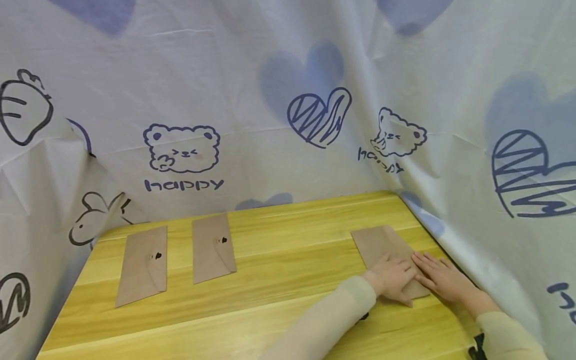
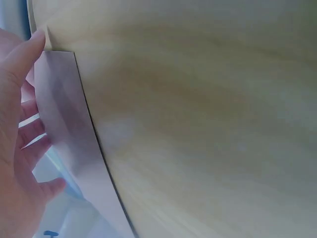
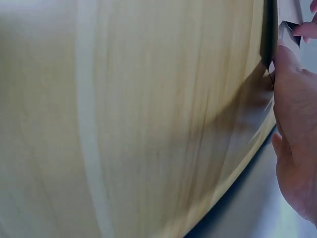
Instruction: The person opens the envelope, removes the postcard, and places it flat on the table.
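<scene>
A brown paper envelope (image 1: pixel 371 245) lies at the right side of the wooden table, slightly turned. My left hand (image 1: pixel 392 280) rests across its lower middle with fingers extended. In the left wrist view, the thumb is at one end of the envelope (image 2: pixel 74 129), and the other fingers are spread along it. From the right, my right hand (image 1: pixel 445 280) lies over the envelope's right edge, its straight fingers close to the left fingertips. Part of the envelope is hidden beneath both hands. Only a small piece of it shows past the right thumb in the right wrist view.
Two similar brown envelopes (image 1: pixel 139 270), (image 1: pixel 209 255) lie on the left part of the table (image 1: pixel 270 295), each with a small black mark by its flap. A white printed curtain (image 1: pixel 247 110) hangs along the table's back and both sides.
</scene>
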`<state>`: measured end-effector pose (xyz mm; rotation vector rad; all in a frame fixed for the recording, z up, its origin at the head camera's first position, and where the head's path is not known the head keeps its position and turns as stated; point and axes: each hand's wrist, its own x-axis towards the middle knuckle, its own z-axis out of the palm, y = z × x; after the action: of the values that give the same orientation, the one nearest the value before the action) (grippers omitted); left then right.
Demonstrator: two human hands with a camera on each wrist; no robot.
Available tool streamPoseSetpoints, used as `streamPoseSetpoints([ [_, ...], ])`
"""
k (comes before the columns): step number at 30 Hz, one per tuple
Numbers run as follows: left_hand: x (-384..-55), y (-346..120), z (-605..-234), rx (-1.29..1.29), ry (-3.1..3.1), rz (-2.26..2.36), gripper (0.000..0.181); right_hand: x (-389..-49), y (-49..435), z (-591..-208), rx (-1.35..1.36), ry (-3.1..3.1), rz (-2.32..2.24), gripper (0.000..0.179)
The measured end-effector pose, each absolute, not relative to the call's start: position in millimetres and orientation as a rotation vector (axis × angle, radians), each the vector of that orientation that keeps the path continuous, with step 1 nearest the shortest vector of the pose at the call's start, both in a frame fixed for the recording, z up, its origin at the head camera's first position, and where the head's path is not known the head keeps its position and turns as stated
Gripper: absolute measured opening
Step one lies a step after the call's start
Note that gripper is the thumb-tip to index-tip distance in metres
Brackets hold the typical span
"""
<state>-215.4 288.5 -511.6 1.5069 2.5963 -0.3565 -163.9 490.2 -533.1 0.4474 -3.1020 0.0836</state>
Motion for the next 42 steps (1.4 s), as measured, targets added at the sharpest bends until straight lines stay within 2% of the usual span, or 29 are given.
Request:
streamPoseSetpoints([
  [7, -215.4, 279.8, -511.7, 1.615, 2.608, -0.384, 0.079, -170.6, 493.5, -527.8, 0.462, -3.133, 0.038, 0.061],
  [20, -223.8, 269.6, -513.4, 1.774, 2.551, -0.171, 0.08, -183.2, 494.3, -519.2, 0.768, -2.917, -0.177, 0.055],
  [25, -226.6, 268.7, -513.8, 1.813, 2.551, -0.166, 0.078, -195.6, 495.0, -517.9, 0.971, -2.726, -0.268, 0.062],
  [31, -228.3, 268.6, -514.5, 1.825, 2.552, -0.155, 0.079, -210.2, 499.7, -516.6, 1.201, -2.564, -0.388, 0.06],
  [42, -228.9, 264.7, -512.9, 1.824, 2.538, -0.121, 0.083, -213.0, 493.8, -516.7, 1.24, -2.636, -0.498, 0.059],
])
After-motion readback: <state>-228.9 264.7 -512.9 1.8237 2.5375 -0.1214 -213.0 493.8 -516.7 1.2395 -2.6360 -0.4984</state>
